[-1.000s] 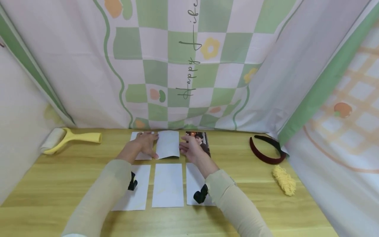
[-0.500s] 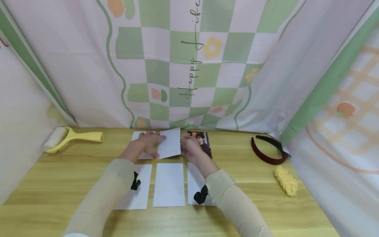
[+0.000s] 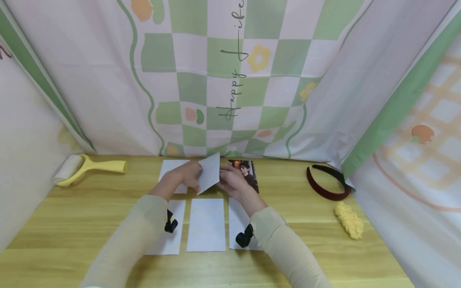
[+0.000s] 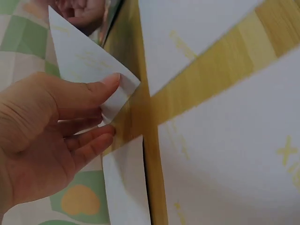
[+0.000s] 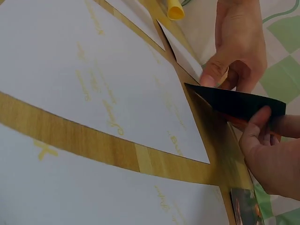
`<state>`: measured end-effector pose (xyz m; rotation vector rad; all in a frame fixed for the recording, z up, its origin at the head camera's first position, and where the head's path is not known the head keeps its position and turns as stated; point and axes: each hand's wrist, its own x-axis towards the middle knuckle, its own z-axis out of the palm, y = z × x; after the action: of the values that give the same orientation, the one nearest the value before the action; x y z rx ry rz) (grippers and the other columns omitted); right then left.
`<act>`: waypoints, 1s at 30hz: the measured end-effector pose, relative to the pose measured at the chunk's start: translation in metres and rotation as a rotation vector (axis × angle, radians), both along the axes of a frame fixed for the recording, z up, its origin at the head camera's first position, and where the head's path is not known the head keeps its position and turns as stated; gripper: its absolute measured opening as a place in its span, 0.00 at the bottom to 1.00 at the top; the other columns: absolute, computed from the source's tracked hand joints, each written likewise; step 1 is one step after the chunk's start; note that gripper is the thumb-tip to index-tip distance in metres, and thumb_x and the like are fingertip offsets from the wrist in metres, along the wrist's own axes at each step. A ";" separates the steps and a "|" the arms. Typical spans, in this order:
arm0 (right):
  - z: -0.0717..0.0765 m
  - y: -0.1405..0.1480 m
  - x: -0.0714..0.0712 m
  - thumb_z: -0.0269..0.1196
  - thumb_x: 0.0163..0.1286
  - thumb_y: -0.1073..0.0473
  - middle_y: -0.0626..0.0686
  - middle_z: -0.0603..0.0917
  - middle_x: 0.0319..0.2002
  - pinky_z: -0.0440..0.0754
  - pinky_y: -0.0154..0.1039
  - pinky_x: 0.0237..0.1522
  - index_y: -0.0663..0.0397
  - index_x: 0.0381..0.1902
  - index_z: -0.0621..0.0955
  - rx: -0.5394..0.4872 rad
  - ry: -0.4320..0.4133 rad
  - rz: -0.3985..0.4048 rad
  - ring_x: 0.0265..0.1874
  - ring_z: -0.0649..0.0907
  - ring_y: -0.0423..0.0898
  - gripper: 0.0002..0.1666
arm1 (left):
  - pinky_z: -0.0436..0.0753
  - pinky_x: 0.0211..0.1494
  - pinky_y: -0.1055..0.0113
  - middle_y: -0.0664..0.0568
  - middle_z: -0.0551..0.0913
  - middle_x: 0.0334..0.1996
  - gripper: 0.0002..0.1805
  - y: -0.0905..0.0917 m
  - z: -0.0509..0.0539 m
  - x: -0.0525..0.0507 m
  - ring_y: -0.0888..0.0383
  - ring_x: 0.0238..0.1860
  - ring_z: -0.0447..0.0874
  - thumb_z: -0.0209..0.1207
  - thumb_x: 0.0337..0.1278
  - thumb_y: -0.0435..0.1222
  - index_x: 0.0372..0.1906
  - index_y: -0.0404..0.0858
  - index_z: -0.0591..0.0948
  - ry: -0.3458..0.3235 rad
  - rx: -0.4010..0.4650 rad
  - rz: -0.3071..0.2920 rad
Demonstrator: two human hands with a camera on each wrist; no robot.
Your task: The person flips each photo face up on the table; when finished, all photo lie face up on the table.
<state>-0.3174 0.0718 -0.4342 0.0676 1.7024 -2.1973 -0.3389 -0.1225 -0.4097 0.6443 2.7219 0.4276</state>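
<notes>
In the back row on the table (image 3: 281, 256), a photo card (image 3: 210, 172) stands tilted up on edge, white back towards the head camera. My left hand (image 3: 188, 175) pinches its left side, thumb on the white back (image 4: 89, 58) in the left wrist view. On the opposite side my right hand (image 3: 234, 182) pinches it, thumb on the dark printed face (image 5: 234, 102) in the right wrist view. Left of it lies a white-backed card (image 3: 169, 166), partly covered by my left hand. To the right, partly behind my right hand, a card lies picture up, showing a person (image 3: 249, 173).
Closer in lie white-backed cards: left (image 3: 173, 244), middle (image 3: 206, 225) and right (image 3: 235, 212). A yellow-handled roller (image 3: 104, 166) sits back left. A dark red headband (image 3: 324, 194) and a yellow yarn bundle (image 3: 349, 220) lie right. A patterned curtain (image 3: 191, 88) borders the back.
The middle back card has gone from lying nearly flat to tilted up on edge, its left side raised. My left hand has shifted right and now pinches it; the right hand has stayed close by.
</notes>
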 end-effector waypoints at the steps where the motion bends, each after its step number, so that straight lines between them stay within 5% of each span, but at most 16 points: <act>1: 0.000 0.000 0.000 0.49 0.78 0.71 0.55 0.82 0.48 0.82 0.32 0.45 0.72 0.74 0.65 -0.024 -0.005 0.018 0.42 0.82 0.41 0.29 | 0.85 0.58 0.54 0.39 0.85 0.49 0.30 0.001 -0.001 -0.001 0.48 0.47 0.82 0.72 0.53 0.39 0.58 0.26 0.80 -0.009 0.033 0.008; 4: 0.001 -0.001 0.001 0.47 0.81 0.67 0.61 0.81 0.61 0.80 0.39 0.58 0.67 0.78 0.63 -0.049 -0.025 0.075 0.54 0.81 0.45 0.30 | 0.81 0.69 0.51 0.33 0.82 0.61 0.33 0.003 -0.002 -0.001 0.42 0.59 0.82 0.63 0.62 0.39 0.68 0.23 0.74 -0.040 0.154 0.025; 9: 0.003 0.000 0.003 0.46 0.82 0.64 0.68 0.68 0.77 0.67 0.58 0.80 0.56 0.82 0.59 -0.070 -0.072 0.098 0.75 0.71 0.60 0.33 | 0.67 0.83 0.45 0.33 0.64 0.79 0.33 0.009 -0.004 0.000 0.35 0.80 0.63 0.43 0.80 0.43 0.80 0.29 0.59 -0.158 0.368 0.076; 17: 0.008 -0.004 0.006 0.45 0.84 0.60 0.67 0.57 0.82 0.60 0.64 0.83 0.53 0.85 0.48 -0.081 -0.101 0.117 0.82 0.60 0.66 0.38 | 0.71 0.79 0.38 0.40 0.51 0.85 0.38 0.019 -0.004 0.000 0.34 0.82 0.56 0.33 0.82 0.59 0.84 0.43 0.53 -0.574 0.727 0.236; 24: 0.012 -0.014 0.009 0.50 0.83 0.60 0.63 0.55 0.84 0.66 0.61 0.81 0.45 0.86 0.48 0.122 -0.011 0.175 0.82 0.61 0.63 0.41 | 0.80 0.70 0.37 0.35 0.65 0.75 0.33 0.018 -0.007 -0.002 0.37 0.73 0.69 0.39 0.82 0.56 0.76 0.37 0.63 -0.668 0.885 0.306; 30: 0.010 -0.015 0.011 0.56 0.82 0.52 0.58 0.50 0.86 0.64 0.58 0.82 0.45 0.85 0.49 0.410 0.170 0.304 0.83 0.59 0.61 0.43 | 0.71 0.74 0.29 0.36 0.49 0.84 0.35 0.006 -0.012 -0.004 0.36 0.82 0.56 0.39 0.85 0.43 0.86 0.55 0.41 -0.757 1.109 0.339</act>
<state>-0.3065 0.0566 -0.4245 -0.2650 2.0775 -1.6533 -0.3430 -0.1169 -0.4214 0.1369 1.6775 1.8553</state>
